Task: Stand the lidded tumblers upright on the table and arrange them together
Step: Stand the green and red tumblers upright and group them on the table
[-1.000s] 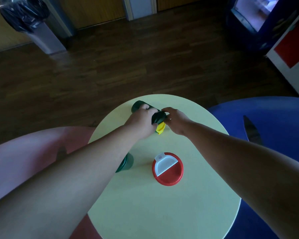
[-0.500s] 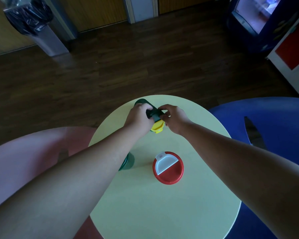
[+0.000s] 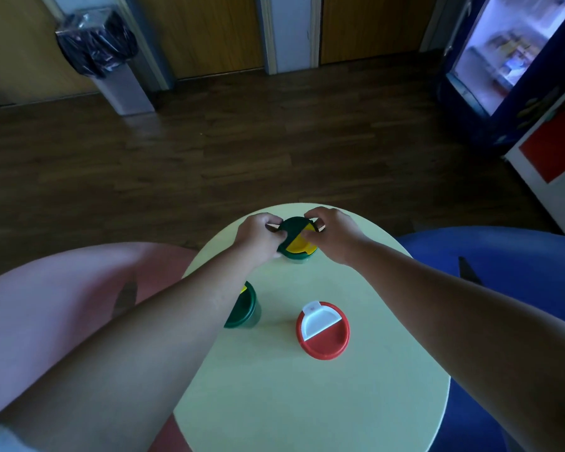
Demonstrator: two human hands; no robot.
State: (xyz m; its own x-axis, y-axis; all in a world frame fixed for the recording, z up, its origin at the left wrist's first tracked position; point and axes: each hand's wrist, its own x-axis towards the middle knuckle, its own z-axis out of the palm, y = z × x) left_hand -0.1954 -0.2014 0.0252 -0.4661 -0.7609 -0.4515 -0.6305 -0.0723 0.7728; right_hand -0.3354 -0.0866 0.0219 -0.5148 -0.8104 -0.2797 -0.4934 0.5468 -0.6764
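A dark green tumbler with a green and yellow lid [image 3: 295, 238] stands upright near the far edge of the round pale yellow table [image 3: 307, 402]. My left hand [image 3: 258, 238] grips its left side and my right hand [image 3: 331, 233] grips its right side at the lid. A second green tumbler [image 3: 243, 309] stands upright nearer to me, partly hidden by my left forearm. To its right stands a red tumbler with a red and white lid [image 3: 322, 329].
A pink chair [image 3: 62, 305] sits left of the table and a blue chair [image 3: 503, 282] right of it. On the dark wooden floor beyond are a bin with a black bag [image 3: 106, 60] and a lit drinks fridge [image 3: 516, 53].
The far green tumbler lay on its side in both hands; it has been tipped up and now stands upright with its lid facing up.
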